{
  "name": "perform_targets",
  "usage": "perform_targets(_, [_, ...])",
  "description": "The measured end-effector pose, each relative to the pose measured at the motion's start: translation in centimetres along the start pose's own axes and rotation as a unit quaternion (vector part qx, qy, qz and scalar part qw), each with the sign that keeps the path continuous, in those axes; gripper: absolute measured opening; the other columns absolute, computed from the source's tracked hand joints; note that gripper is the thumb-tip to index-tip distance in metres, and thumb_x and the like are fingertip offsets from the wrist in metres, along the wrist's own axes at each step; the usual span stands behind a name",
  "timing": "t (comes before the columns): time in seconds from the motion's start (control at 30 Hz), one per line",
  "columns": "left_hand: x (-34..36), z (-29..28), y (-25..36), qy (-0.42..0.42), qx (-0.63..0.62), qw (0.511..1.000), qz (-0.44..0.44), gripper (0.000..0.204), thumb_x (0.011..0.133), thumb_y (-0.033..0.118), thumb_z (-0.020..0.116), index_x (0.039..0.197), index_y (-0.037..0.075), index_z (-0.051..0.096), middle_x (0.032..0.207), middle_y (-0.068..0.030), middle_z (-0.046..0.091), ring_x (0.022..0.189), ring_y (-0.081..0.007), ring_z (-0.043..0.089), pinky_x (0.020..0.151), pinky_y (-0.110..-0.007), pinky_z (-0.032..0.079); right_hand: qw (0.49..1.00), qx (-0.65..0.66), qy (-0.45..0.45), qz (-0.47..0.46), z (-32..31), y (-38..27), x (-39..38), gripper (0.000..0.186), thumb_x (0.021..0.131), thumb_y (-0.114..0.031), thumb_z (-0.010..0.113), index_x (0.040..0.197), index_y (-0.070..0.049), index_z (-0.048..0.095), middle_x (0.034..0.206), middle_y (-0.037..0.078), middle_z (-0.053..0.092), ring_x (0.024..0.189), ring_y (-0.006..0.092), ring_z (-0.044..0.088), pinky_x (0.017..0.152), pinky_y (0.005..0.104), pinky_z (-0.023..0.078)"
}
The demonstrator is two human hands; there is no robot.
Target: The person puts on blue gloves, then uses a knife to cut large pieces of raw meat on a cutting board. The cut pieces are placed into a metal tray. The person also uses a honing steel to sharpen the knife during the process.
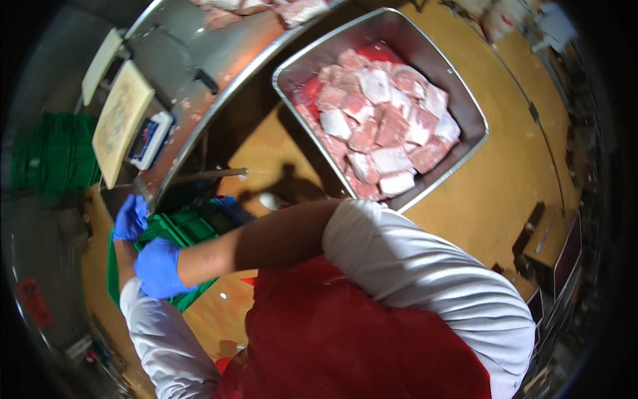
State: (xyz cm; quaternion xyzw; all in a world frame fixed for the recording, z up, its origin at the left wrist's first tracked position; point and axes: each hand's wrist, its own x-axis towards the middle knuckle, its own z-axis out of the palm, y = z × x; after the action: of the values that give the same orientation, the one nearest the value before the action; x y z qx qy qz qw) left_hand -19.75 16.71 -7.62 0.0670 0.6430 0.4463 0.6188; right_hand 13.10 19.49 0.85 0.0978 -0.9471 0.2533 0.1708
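My left hand [131, 219], in a blue glove, has curled fingers beside the steel table's near left corner; I cannot make out whether they hold anything. My right hand [159, 267], also gloved, is closed over my left forearm near its rolled white sleeve [159, 332], its fingertips hidden. Beneath both hands sit green plastic crates [189, 229]. A cream cutting board [119, 123] lies at the table's left, beside a small scale [150, 139].
Right of the steel table [186, 60], a large steel tub [465, 153] holds several pale pork pieces [375, 133]. More meat [292, 13] and a knife [205, 80] lie on the table. Green crates [56, 149] are stacked left; boxes [551, 239] stand on the right.
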Motion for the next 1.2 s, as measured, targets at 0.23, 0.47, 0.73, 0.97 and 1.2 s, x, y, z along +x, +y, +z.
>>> perform_targets(0.23, [0.8,-10.6,15.2,-0.042,-0.194,0.943,0.265,0.025,0.102,0.032,0.059,0.115,0.012,0.067,0.09,-0.0023,0.076,0.071,-0.0138,0.071,0.057,-0.027,0.055,0.993,0.068,0.037,-0.092,-3.0,0.0,4.3,0.015,0.077,-0.017,0.064,0.069,-0.009,0.075,0.072,0.014,0.071,0.066,0.0333,0.07,0.046,0.0497,0.048])
perform_targets(0.47, [8.8,-10.3,26.8,0.288,0.022,0.861,0.419,0.035,0.098,0.025,0.049,0.118,0.004,0.068,0.097,-0.0117,0.075,0.077,-0.0189,0.07,0.067,-0.029,0.05,0.919,0.312,0.205,0.13,-1.3,10.3,16.3,0.05,0.091,-0.033,0.073,0.122,0.004,0.058,0.109,0.022,0.063,0.096,0.0331,0.066,0.084,0.0406,0.053])
perform_targets(0.73, [13.9,-17.4,29.7,0.528,0.37,0.675,0.359,0.034,0.091,0.039,0.057,0.101,0.012,0.076,0.105,-0.0218,0.071,0.099,-0.0419,0.067,0.088,-0.045,0.054,0.92,0.327,0.216,-0.015,-1.0,12.0,27.9,0.016,0.093,-0.012,0.068,0.094,0.003,0.062,0.086,0.017,0.06,0.081,0.0317,0.06,0.076,0.0371,0.047])
perform_targets(0.97, [17.8,-20.4,27.4,0.523,0.617,0.475,0.348,0.029,0.093,0.035,0.052,0.09,0.011,0.067,0.088,-0.0212,0.071,0.082,-0.0448,0.067,0.074,-0.057,0.05,0.943,0.194,0.237,-0.133,1.0,11.1,34.1,0.012,0.084,-0.021,0.06,0.079,-0.009,0.059,0.084,0.011,0.054,0.073,0.0288,0.058,0.066,0.0429,0.044])
perform_targets(1.2, [21.1,-45.5,25.6,0.704,0.393,0.59,0.043,0.034,0.09,0.031,0.062,0.104,0.001,0.073,0.106,-0.019,0.074,0.095,-0.0346,0.072,0.078,-0.047,0.056,0.952,0.207,0.166,-0.15,0.0,17.2,30.1,0.012,0.084,-0.018,0.062,0.089,-0.008,0.056,0.084,0.01,0.051,0.079,0.027,0.056,0.074,0.0405,0.044])
